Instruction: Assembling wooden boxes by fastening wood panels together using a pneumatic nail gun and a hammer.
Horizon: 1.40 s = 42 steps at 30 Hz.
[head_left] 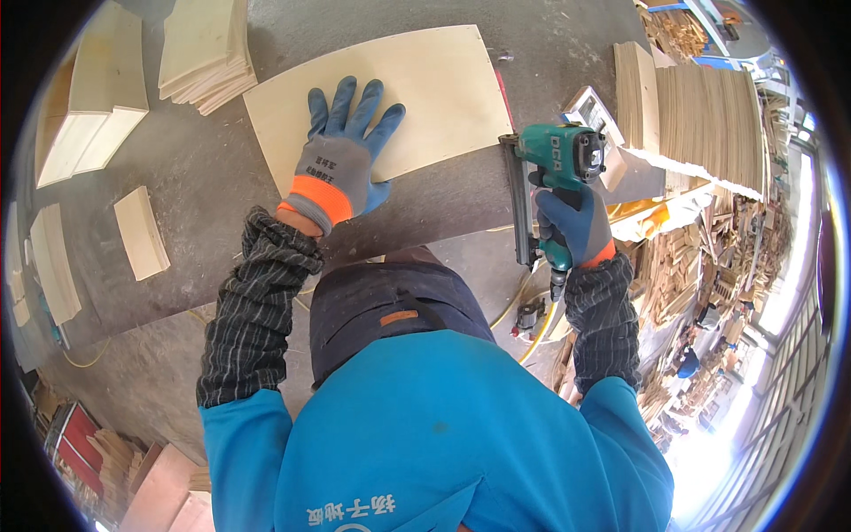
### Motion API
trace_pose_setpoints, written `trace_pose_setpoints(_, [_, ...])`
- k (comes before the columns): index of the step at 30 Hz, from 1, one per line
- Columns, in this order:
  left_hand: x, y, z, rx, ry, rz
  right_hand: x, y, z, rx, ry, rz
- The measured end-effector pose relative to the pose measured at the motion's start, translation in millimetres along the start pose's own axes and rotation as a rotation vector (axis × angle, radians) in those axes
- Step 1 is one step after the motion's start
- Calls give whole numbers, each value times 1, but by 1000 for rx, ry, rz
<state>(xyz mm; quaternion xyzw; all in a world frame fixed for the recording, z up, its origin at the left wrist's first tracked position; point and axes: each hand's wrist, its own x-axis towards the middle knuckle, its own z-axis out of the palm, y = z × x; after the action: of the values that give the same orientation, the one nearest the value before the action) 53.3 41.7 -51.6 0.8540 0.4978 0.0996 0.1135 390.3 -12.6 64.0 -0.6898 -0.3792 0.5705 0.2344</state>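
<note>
A pale wooden panel (434, 97) lies flat on the dark worktable, small marks running along its edges. My left hand (341, 151), in a grey and blue glove with an orange cuff, rests on the panel's left part with fingers spread and pressed flat. In my right hand (572, 217) is a green nail gun (554, 151), its handle wrapped by my gloved fingers. The gun is just beyond the panel's right edge, its long dark magazine (520, 199) pointing back toward me. Whether its nose touches the panel's corner I cannot tell.
Stacked thin boards (208, 53) and a pale box-like stack (106, 89) stand at the far left. Small wood pieces (142, 232) lie nearer. Tall piles of strips (709, 115) are at the right. A yellow hose (539, 332) hangs below the nail gun.
</note>
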Motion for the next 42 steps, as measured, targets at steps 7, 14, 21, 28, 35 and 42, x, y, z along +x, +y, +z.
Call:
trace_pose_setpoints(7, [0, 0, 1, -1, 7, 1, 6, 7, -4, -19, 29, 38])
trace_pose_setpoints(14, [-1, -1, 2, 69, -24, -33, 1, 1, -7, -19, 38, 11])
trace_pose_setpoints(21, [-1, -1, -1, 7, 17, 19, -38, -5, -23, 53, 148, -60])
trace_pose_setpoints(28, [-6, -1, -6, 13, -9, 1, -62, 6, 6, 69, 148, -12])
trace_pose_setpoints(35, [-96, -41, -19, -65, 51, -60, -75, 7, 64, 50, 37, 10])
trace_pose_setpoints(42, [-112, -57, 20, -219, 347, -58, -71, -2, 119, -16, -72, 29])
